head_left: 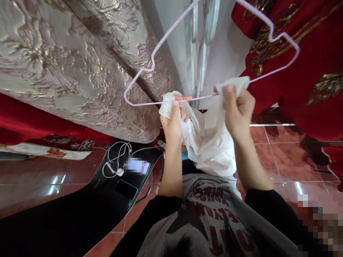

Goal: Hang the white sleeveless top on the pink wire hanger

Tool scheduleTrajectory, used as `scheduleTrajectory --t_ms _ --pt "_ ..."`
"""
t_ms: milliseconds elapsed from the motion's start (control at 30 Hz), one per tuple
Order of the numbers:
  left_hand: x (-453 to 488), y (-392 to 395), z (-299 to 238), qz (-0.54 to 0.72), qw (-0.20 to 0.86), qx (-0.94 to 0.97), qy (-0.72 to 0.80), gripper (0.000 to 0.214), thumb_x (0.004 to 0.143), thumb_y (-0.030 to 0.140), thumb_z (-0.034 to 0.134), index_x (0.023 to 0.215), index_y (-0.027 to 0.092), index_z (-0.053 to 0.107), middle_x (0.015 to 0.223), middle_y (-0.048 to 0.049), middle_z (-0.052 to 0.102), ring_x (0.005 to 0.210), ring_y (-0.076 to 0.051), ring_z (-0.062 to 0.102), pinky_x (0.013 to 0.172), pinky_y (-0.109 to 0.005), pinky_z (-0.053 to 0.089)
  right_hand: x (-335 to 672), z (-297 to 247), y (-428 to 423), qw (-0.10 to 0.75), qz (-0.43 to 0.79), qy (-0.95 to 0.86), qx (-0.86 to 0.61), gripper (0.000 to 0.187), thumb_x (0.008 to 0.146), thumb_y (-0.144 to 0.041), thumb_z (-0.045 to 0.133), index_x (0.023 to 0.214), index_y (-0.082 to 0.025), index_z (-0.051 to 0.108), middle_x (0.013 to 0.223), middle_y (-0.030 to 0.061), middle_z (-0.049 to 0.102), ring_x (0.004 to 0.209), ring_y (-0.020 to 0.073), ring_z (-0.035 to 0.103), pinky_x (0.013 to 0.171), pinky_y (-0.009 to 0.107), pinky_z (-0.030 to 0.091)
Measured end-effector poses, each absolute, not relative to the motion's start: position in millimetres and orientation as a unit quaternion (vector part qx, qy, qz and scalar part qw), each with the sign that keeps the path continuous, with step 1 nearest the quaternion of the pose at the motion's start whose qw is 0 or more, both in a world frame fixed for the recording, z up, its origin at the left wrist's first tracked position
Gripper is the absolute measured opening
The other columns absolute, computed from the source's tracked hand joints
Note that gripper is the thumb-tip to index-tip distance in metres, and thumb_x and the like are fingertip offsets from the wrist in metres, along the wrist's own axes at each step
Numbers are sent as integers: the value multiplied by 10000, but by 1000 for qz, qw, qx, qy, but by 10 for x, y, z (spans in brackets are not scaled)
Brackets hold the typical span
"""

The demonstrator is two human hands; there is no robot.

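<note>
A pale pink clothes hanger (171, 30) hangs in front of me, its hook above the frame's top edge. My left hand (175, 119) is closed round a bunch of white cloth (214, 153), its thumb against the hanger's lower bar. Farther right along the same bar, my right hand (239, 109) pinches another part of the cloth, which lies over the bar there. Between both hands the cloth sags down in loose folds towards my lap. What kind of garment or fabric piece it is, I cannot make out.
Embossed beige-gold fabric (80, 64) hangs at the left, red fabric with gold sequins (294, 78) at the right. On a black lounge chair (80, 210) at lower left lie a lit phone (138, 166), a dark phone (126, 189) and white earphones (119, 172). The floor has red tiles (284, 157).
</note>
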State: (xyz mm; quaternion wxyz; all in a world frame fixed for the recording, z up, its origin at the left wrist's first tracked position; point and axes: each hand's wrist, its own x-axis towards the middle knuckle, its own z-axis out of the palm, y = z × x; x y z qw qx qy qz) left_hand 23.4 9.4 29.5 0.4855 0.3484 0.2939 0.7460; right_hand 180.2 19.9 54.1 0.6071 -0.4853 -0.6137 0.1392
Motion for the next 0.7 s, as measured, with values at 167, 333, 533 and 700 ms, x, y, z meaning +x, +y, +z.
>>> scheduleTrajectory --t_ms 167,333,533,700 --pt "87 3 304 705 537 323 330 175 941 366 763 1009 205 774 1231 -105 775 519 -62 386 517 -242 401 1821 377 273 576 144 -637 -492 404 1022 -577 589 864 -217 684 807 17 634 803 156 626 810 380 577" --pt "-318 -45 451 707 551 228 379 185 931 219 634 1004 154 791 1351 -121 738 603 -83 508 559 -230 478 1952 375 307 582 131 -629 -499 408 999 -589 620 854 -213 684 822 26 620 826 162 630 866 422 605" --pt "-754 -19 1039 750 478 228 396 444 1009 297 388 964 86 776 1183 -154 777 623 -99 601 481 -191 467 1974 425 298 575 129 -634 -501 407 992 -598 625 863 -216 689 839 37 647 850 175 643 875 423 609" --pt "-592 192 1306 695 410 423 413 339 1004 208 474 923 52 765 904 -129 800 661 -194 737 586 -289 577 1870 385 267 604 126 -631 -470 396 998 -578 620 837 -221 674 818 36 648 813 176 643 804 399 598"
